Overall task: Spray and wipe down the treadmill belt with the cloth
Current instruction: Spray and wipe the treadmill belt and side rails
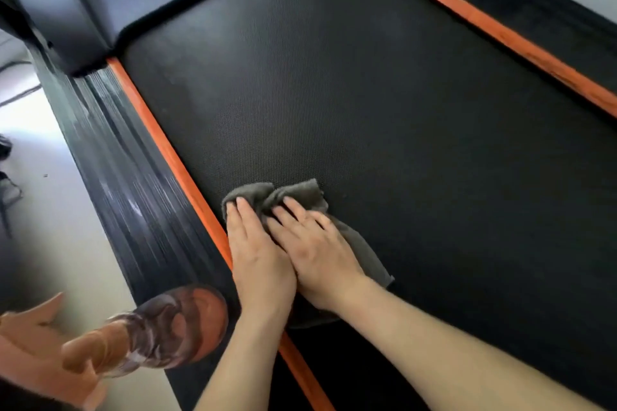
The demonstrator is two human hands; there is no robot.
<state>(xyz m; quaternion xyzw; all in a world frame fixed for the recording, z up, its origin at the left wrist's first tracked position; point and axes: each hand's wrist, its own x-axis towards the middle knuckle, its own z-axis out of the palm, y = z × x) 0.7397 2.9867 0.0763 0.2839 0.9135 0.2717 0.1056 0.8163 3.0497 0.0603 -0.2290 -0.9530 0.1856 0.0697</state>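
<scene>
Now left hand (260,260) (right hand (317,252) too) presses cloth (295,193) — on belt (367,93)

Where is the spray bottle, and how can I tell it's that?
Find the big black belt with orange stripes. Follow the left stripe down past the grey cloth. The bottle sits just left of it, at the ribbed rail: the only see-through thing, with an orange trigger.
</scene>
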